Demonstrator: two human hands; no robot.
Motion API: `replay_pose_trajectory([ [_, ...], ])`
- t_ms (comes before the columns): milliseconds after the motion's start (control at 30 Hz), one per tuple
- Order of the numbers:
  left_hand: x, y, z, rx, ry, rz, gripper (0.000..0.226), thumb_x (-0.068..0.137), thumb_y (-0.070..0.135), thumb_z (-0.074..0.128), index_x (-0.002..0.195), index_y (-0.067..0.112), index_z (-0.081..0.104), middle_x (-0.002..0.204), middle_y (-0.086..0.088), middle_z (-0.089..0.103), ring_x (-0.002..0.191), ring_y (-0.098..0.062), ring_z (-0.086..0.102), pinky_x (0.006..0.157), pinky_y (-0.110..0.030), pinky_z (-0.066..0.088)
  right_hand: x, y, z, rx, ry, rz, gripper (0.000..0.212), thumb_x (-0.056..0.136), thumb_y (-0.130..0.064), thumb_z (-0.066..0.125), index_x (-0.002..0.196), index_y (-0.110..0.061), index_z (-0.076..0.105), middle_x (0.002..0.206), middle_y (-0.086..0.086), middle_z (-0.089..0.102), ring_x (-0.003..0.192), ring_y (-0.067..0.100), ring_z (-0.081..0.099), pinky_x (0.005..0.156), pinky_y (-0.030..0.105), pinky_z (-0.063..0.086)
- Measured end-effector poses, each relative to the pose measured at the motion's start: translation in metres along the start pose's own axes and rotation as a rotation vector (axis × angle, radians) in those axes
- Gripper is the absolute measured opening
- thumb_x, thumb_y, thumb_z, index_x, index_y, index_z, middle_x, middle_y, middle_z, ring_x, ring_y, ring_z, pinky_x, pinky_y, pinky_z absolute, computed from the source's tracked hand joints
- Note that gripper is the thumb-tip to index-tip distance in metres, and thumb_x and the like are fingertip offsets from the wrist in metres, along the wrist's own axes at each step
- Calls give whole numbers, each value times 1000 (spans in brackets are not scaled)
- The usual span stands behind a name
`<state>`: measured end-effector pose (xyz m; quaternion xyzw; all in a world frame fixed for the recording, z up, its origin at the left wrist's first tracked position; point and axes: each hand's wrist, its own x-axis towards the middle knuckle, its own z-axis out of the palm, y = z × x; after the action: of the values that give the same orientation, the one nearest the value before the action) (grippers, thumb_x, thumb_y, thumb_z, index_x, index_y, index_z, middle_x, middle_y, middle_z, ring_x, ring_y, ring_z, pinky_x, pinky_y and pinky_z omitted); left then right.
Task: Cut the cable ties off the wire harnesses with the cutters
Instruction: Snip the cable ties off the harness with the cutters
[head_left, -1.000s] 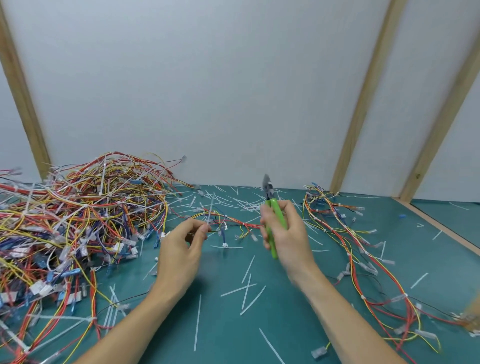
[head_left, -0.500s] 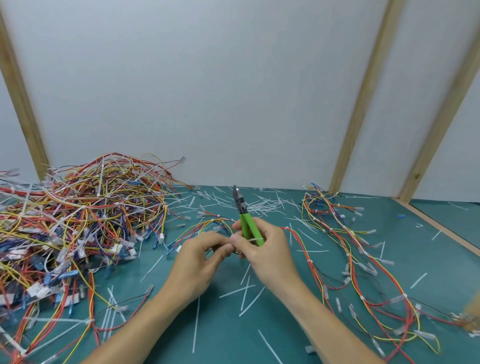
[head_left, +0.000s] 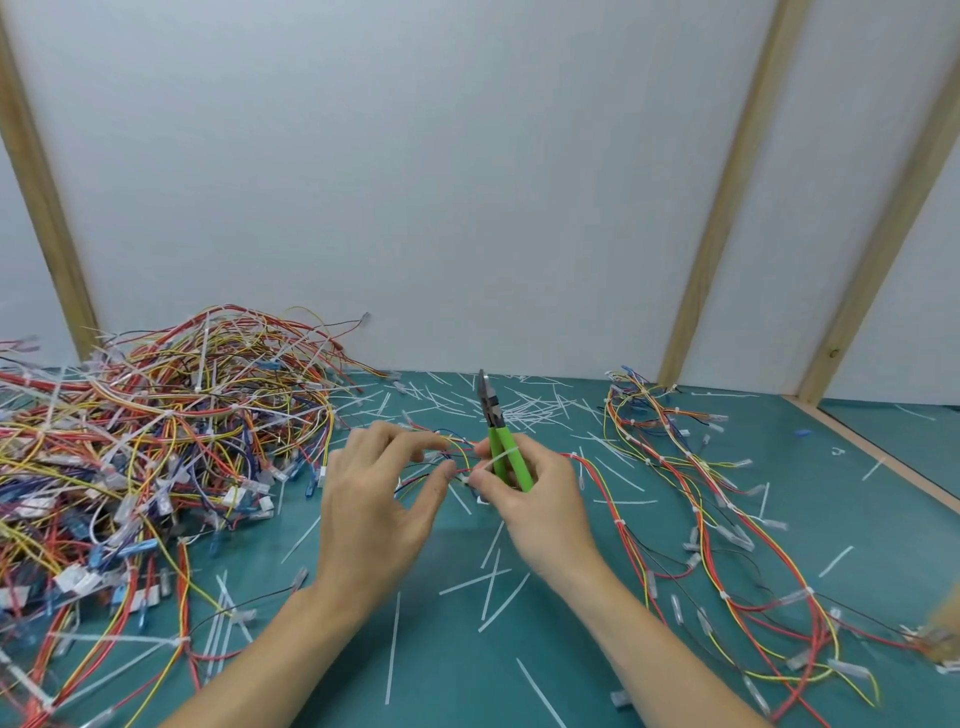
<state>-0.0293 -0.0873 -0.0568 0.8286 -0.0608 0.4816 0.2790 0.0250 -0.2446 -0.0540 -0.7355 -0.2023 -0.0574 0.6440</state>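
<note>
My right hand (head_left: 530, 499) grips the green-handled cutters (head_left: 496, 423), jaws pointing up and away, and its thumb and forefinger also pinch a white cable tie (head_left: 496, 458) on a small wire harness (head_left: 452, 449). My left hand (head_left: 379, 499) pinches the same harness of red, yellow and blue wires just to the left, thumb tip close to the right hand's. The harness hangs between both hands above the green mat (head_left: 447, 675). The cutter jaws are clear of the wires.
A big tangled heap of harnesses (head_left: 156, 441) fills the left side. Loose harnesses (head_left: 717, 519) trail down the right side. Several cut white ties (head_left: 493, 582) litter the mat. White panels with wooden battens (head_left: 727, 192) close the back; a wooden strip (head_left: 883, 457) edges the mat on the right.
Both hands came together at the middle of the mat. The left hand lifted a small harness and the right hand, still holding the cutters, took hold of a tie on it.
</note>
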Motion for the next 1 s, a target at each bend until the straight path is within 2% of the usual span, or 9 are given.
replay_pose_trajectory([
  [67, -2, 3, -1, -18, 2, 104, 6, 90, 32, 68, 87, 28, 69, 76, 17, 55, 73, -4, 45, 68, -34, 37, 2, 1, -1, 10, 57, 19, 19, 87, -6, 76, 92, -23, 71, 76, 1, 72, 70, 19, 68, 75, 44, 60],
  [167, -8, 9, 2, 19, -112, 77, 26, 92, 42, 60, 71, 28, 68, 61, 16, 57, 57, -4, 44, 59, -33, 44, 4, 1, -3, 101, 100, 69, 21, 90, 1, 72, 97, -19, 70, 76, -4, 72, 67, 10, 68, 73, 37, 61],
  [267, -7, 7, 3, 93, -144, -64, 16, 90, 45, 62, 87, 36, 75, 71, 24, 68, 61, -3, 60, 60, -26, 50, 5, 0, -3, 216, 116, 112, 21, 91, 6, 70, 101, -13, 69, 75, -6, 70, 71, 11, 71, 69, 31, 62],
  [367, -6, -3, 7, -224, -210, -289, 13, 92, 32, 72, 104, 35, 77, 90, 24, 74, 76, 0, 69, 67, -27, 52, 4, -1, -1, 291, 88, 145, 19, 91, 6, 70, 102, -10, 68, 75, -7, 71, 76, 17, 73, 69, 31, 62],
  [467, -7, -3, 11, -549, -276, -445, 14, 92, 17, 71, 84, 25, 79, 79, 5, 76, 60, -12, 67, 59, -19, 47, 1, -2, 3, 368, 33, 208, 18, 91, 7, 69, 104, -6, 67, 74, -2, 71, 77, 22, 73, 75, 36, 63],
  [567, -6, -2, 14, -698, -257, -555, 16, 90, 11, 72, 79, 20, 79, 75, 1, 74, 56, -11, 62, 52, -10, 41, -1, -3, 2, 409, -17, 263, 19, 92, 6, 68, 107, -4, 66, 77, 3, 72, 80, 23, 74, 80, 39, 63],
  [667, -5, -5, 15, -683, -282, -577, 12, 87, 13, 75, 79, 21, 78, 76, 3, 74, 60, -9, 65, 52, -11, 42, -1, -3, -1, 483, -44, 334, 21, 93, 6, 68, 113, -1, 65, 86, 10, 72, 81, 21, 74, 74, 32, 63],
  [833, -5, -5, 16, -738, -305, -571, 10, 79, 28, 75, 81, 18, 77, 74, 1, 75, 58, -12, 66, 49, -13, 43, 1, -1, -3, 546, -79, 387, 21, 96, 3, 66, 117, 0, 64, 80, 5, 74, 84, 20, 74, 76, 34, 62],
  [1000, -8, -9, 18, -699, -271, -624, 9, 89, 11, 74, 80, 14, 76, 73, 0, 75, 51, -13, 63, 48, -10, 40, 3, 2, -2, 375, -56, 324, 13, 96, -6, 68, 110, -7, 69, 83, 6, 75, 83, 18, 75, 76, 34, 64],
])
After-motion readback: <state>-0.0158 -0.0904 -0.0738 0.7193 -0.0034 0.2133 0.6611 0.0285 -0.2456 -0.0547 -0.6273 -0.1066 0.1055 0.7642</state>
